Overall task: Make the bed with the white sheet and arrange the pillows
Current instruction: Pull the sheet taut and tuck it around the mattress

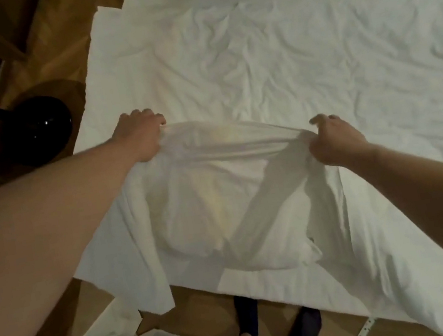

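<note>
Both hands grip one white pillowcase [223, 167] (a pillow [255, 238] sits inside), left hand [140, 138] and right hand [333, 143] pinching its top edge; the wrinkled white sheet [283, 54] lies beyond them.

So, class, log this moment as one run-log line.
left hand: grips white fabric pillowcase | right hand: grips pillowcase | wrinkled white bed sheet: spread

Pillow [221, 211] on near edge of bed [283, 54], between left hand [140, 138] and right hand [333, 140]; round stool [40, 124] left of bed; feet [271, 332] below.
</note>
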`<action>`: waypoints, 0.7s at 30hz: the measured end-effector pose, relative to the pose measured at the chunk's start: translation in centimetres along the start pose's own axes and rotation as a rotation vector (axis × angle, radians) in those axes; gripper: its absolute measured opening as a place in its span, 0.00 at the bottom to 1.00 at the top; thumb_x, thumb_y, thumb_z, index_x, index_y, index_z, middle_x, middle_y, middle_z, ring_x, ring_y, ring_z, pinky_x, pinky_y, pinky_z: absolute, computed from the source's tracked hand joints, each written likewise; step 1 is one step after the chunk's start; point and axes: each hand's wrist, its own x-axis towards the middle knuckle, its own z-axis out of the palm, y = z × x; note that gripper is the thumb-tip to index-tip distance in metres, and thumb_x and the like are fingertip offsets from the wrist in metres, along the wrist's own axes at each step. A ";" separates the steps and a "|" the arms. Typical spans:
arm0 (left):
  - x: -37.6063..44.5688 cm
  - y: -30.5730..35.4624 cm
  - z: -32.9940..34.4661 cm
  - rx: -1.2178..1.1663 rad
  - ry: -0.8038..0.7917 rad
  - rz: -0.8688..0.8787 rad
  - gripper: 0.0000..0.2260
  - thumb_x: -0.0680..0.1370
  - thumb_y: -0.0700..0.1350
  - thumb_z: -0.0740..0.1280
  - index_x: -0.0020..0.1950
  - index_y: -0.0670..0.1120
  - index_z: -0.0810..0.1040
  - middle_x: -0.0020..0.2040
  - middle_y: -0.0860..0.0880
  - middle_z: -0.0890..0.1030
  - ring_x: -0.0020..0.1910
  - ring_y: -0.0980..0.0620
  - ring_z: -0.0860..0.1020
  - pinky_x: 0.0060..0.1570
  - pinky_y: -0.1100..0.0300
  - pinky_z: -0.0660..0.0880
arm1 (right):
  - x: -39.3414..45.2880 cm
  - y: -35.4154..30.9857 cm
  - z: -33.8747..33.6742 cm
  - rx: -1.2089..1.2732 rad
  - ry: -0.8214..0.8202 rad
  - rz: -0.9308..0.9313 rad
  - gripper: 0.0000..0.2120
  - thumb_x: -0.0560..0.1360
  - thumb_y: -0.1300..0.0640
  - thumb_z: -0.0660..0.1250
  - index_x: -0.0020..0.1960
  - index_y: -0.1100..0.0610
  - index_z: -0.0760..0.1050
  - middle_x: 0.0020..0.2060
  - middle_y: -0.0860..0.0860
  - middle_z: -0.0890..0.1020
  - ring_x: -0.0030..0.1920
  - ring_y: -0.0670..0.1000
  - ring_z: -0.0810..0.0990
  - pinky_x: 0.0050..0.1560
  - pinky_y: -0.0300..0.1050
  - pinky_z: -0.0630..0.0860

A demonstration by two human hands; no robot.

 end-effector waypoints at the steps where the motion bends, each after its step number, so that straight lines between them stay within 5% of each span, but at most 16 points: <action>1: -0.1 0.3 0.9 -0.032 0.014 -0.084 0.24 0.74 0.47 0.72 0.69 0.49 0.72 0.66 0.43 0.73 0.61 0.41 0.73 0.58 0.48 0.70 | 0.5 -0.4 0.5 0.014 0.001 0.028 0.29 0.77 0.58 0.64 0.77 0.57 0.65 0.73 0.60 0.69 0.72 0.65 0.69 0.68 0.58 0.70; 4: -3.4 1.9 6.4 -0.295 0.035 -0.340 0.31 0.71 0.51 0.73 0.71 0.47 0.68 0.67 0.43 0.69 0.64 0.40 0.72 0.60 0.46 0.73 | -0.3 -1.3 4.1 0.072 -0.055 0.006 0.36 0.75 0.60 0.67 0.81 0.56 0.59 0.76 0.60 0.64 0.74 0.65 0.67 0.71 0.58 0.69; 7: -8.8 2.6 14.3 -0.459 -0.168 -0.631 0.43 0.67 0.60 0.77 0.74 0.45 0.61 0.70 0.42 0.65 0.64 0.39 0.73 0.58 0.46 0.76 | -2.9 -1.1 10.0 0.198 -0.133 0.026 0.34 0.74 0.59 0.69 0.78 0.55 0.63 0.73 0.60 0.70 0.72 0.61 0.71 0.71 0.53 0.69; 12: -13.8 2.8 23.3 -0.765 -0.420 -1.156 0.67 0.60 0.68 0.79 0.81 0.43 0.38 0.81 0.41 0.44 0.66 0.36 0.72 0.59 0.45 0.79 | -6.2 0.2 19.6 0.437 -0.336 0.344 0.35 0.76 0.45 0.70 0.77 0.55 0.63 0.71 0.58 0.73 0.64 0.59 0.77 0.59 0.49 0.75; 15: -13.8 3.1 27.1 -0.739 -0.366 -1.150 0.71 0.58 0.70 0.79 0.81 0.45 0.34 0.82 0.41 0.43 0.69 0.36 0.71 0.60 0.45 0.78 | -6.9 0.0 23.4 0.457 -0.329 0.435 0.38 0.76 0.40 0.71 0.78 0.56 0.62 0.72 0.58 0.70 0.66 0.60 0.75 0.53 0.47 0.69; 18: -11.9 3.4 28.6 -0.522 -0.223 -0.881 0.49 0.71 0.62 0.74 0.81 0.46 0.51 0.79 0.41 0.61 0.63 0.38 0.78 0.58 0.46 0.77 | -6.8 -0.3 25.9 0.426 -0.318 0.389 0.40 0.75 0.39 0.72 0.79 0.54 0.59 0.72 0.58 0.67 0.66 0.61 0.74 0.53 0.49 0.72; 21: -10.0 1.3 27.3 -0.403 -0.132 -0.780 0.13 0.78 0.48 0.68 0.60 0.45 0.80 0.56 0.41 0.83 0.51 0.40 0.82 0.50 0.49 0.80 | -6.3 -0.3 26.5 0.382 -0.338 0.358 0.39 0.76 0.39 0.71 0.78 0.52 0.58 0.71 0.58 0.67 0.64 0.61 0.76 0.59 0.52 0.75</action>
